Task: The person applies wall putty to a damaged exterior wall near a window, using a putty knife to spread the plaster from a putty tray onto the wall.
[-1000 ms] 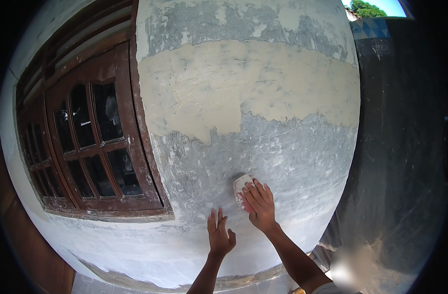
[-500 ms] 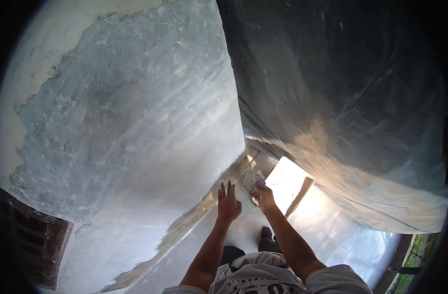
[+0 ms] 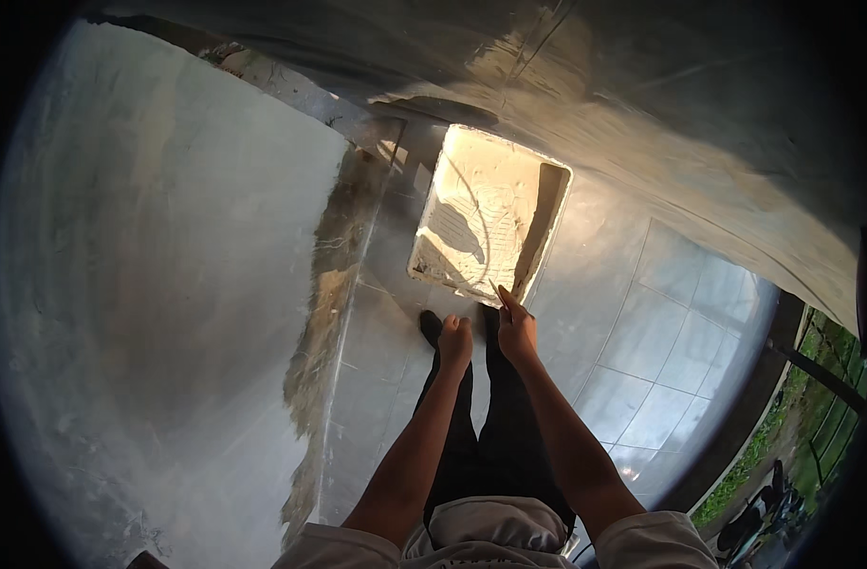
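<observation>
Right grip (image 3: 517, 334) is clamped on a thin scraper (image 3: 495, 287), pretty much edge-on, right by the near rim of a rectangular paint tray (image 3: 552, 223) with cream putty (image 3: 500, 180) in it. Left grip (image 3: 455, 343) is just curled up, fingers together, beside it.

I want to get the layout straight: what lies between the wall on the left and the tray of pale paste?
In the head view, a rough brownish strip along the foot of the wall, then grey floor tiles up to the tray.
</observation>
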